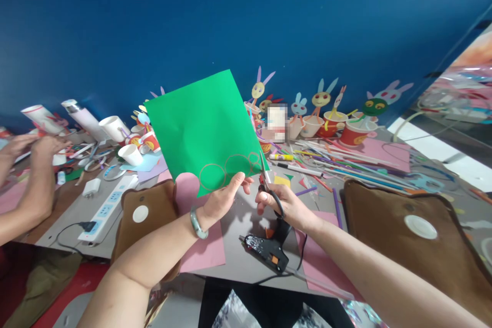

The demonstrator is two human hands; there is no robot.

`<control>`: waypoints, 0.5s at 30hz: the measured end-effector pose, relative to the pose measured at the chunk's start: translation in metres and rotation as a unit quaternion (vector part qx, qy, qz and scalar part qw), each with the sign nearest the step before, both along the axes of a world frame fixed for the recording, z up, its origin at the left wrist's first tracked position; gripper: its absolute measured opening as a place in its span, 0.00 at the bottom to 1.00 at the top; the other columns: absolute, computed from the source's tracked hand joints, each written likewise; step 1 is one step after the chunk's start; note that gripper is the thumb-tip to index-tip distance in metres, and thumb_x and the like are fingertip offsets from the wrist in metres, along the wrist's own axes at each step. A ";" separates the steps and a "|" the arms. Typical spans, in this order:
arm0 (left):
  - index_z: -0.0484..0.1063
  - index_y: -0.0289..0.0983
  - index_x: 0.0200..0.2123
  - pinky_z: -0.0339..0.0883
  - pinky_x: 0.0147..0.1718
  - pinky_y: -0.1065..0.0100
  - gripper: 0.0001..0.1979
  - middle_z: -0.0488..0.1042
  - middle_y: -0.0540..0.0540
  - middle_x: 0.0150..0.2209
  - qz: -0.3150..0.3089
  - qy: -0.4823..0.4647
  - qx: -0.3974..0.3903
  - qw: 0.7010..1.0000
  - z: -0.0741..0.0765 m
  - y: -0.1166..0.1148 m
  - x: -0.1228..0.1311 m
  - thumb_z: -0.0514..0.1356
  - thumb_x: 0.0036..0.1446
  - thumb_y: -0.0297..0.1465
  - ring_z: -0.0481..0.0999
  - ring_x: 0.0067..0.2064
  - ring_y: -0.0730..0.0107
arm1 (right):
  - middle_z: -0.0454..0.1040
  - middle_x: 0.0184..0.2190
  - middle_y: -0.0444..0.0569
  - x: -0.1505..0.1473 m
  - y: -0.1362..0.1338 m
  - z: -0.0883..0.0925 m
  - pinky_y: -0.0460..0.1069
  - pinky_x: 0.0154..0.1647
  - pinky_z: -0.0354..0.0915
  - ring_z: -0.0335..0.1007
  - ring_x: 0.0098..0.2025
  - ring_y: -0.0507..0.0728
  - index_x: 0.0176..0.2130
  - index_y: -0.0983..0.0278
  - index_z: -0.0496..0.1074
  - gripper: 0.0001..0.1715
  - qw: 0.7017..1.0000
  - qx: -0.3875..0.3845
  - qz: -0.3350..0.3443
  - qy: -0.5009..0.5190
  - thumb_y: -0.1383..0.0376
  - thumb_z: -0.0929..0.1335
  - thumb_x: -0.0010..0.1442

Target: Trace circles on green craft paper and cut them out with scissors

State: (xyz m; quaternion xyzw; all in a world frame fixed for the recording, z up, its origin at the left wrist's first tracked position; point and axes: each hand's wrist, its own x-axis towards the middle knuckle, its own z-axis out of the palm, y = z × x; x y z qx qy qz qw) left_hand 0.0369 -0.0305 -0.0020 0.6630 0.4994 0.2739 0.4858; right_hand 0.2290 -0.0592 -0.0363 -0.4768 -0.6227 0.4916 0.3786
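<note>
My left hand (225, 199) pinches the lower edge of a green paper sheet (200, 123), holding it up and tilted over the table. Several circles of different sizes are outlined along the sheet's lower edge. In my right hand (286, 202) is a pair of scissors (264, 171), its blades pointing up at the sheet's lower right corner. Whether the blades touch the paper, I cannot tell. Below my right hand a black glue gun (267, 252) lies on the table.
Paper cups with rabbit faces (311, 125) line the blue wall. Pipe cleaners and pens (346, 164) lie to the right. Brown cushions (384, 220) flank my arms. At left are a power strip (109, 210), a white cup (130, 155) and another person's hands (48, 146).
</note>
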 end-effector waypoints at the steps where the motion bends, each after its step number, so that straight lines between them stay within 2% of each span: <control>1: 0.76 0.44 0.35 0.61 0.62 0.72 0.24 0.82 0.51 0.43 -0.002 -0.003 0.002 1.000 -0.001 0.000 0.000 0.44 0.69 0.45 0.77 0.53 0.69 | 0.78 0.24 0.50 0.000 0.000 -0.001 0.48 0.28 0.59 0.67 0.26 0.54 0.27 0.65 0.72 0.37 1.000 -0.001 -0.003 0.002 0.34 0.67 0.54; 6: 0.73 0.43 0.30 0.58 0.64 0.69 0.25 0.81 0.51 0.47 -0.016 -0.034 -0.007 0.999 -0.005 0.002 -0.001 0.44 0.69 0.47 0.73 0.58 0.67 | 0.77 0.22 0.49 -0.002 -0.001 -0.002 0.48 0.27 0.57 0.66 0.24 0.53 0.27 0.65 0.71 0.38 1.000 -0.013 -0.015 0.007 0.33 0.67 0.53; 15: 0.72 0.42 0.31 0.57 0.65 0.67 0.26 0.79 0.51 0.50 -0.027 -0.023 -0.018 0.999 -0.002 0.001 0.000 0.43 0.68 0.49 0.71 0.61 0.66 | 0.76 0.20 0.49 -0.003 -0.002 0.002 0.48 0.29 0.58 0.66 0.24 0.53 0.26 0.64 0.69 0.37 0.999 -0.038 -0.025 0.015 0.33 0.69 0.50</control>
